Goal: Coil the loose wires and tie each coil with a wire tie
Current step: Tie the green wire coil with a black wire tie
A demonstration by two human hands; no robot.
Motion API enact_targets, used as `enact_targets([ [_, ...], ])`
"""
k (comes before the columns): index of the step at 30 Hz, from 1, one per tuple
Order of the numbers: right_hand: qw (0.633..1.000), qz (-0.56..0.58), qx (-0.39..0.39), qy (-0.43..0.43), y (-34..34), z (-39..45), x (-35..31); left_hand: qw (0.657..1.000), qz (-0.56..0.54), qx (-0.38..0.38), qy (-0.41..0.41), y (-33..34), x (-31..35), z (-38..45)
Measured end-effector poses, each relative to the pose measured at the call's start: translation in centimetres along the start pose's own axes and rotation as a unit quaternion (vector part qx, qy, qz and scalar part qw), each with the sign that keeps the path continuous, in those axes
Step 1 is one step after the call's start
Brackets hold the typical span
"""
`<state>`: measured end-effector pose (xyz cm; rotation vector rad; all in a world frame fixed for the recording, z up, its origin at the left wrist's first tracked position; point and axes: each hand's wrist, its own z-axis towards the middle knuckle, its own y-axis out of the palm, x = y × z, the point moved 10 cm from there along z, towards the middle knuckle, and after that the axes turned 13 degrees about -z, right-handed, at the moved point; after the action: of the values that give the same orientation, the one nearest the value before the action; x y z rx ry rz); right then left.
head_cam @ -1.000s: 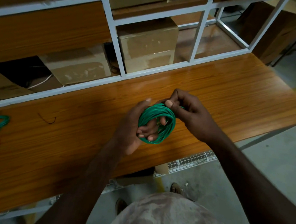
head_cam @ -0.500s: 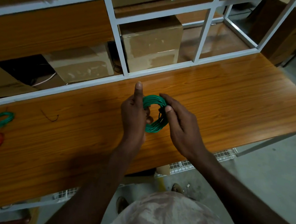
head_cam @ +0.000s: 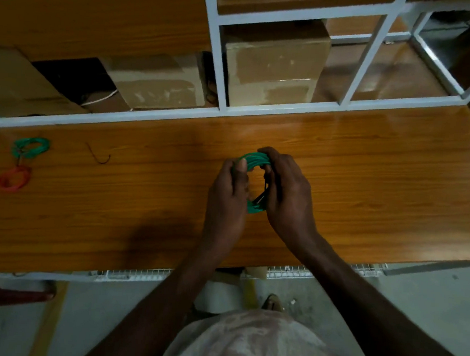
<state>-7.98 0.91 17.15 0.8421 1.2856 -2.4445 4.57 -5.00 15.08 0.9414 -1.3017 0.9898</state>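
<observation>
Dim light falls on a wood-grain counter backed by a white shelf frame with cardboard boxes behind it. Above the middle of the counter a green wire coil is held between both hands. The left hand is curled round the coil's left side, with the thumb laid over the upper strands. The right hand is wrapped over the right side, so each grip is closed on the coil.

For the step to go well, the loops are best kept bunched and flat under the left thumb while a tie is passed round the bundle by the right fingers and twisted snug; if the pressure is eased, the turns are likely to spring apart.

A thin dark strand is glimpsed between the hands, but whether it is a tie or the wire's end cannot be told. The coil's lower arc and the fingertips are largely hidden. Far to the left, a small green coil and a red coil are seen lying on the counter, with a loose dark wire piece near them; whether those coils are tied cannot be made out.
</observation>
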Motion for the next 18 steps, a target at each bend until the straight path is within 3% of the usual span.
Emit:
enact_targets([
  [5, 0.996, 0.046, -0.073, -0.023, 4.8, -0.1, -2.2, 0.990, 0.040, 0.134, 0.000, -5.2, -1.6, -0.5],
  [10, 0.982, 0.055, -0.171, -0.057, 10.6, 0.9, -6.0, 0.982, 0.044, 0.184, -0.020, -11.8, -3.4, 1.7],
  [13, 0.984, 0.046, -0.157, -0.068, 14.0, 2.3, -8.4, 0.983, 0.023, 0.179, -0.040, -15.3, -4.1, 3.5],
  [18, 0.993, 0.071, -0.094, -0.010, 20.7, 4.2, -12.2, 0.964, -0.102, 0.219, -0.111, -21.9, -6.8, 5.4],
])
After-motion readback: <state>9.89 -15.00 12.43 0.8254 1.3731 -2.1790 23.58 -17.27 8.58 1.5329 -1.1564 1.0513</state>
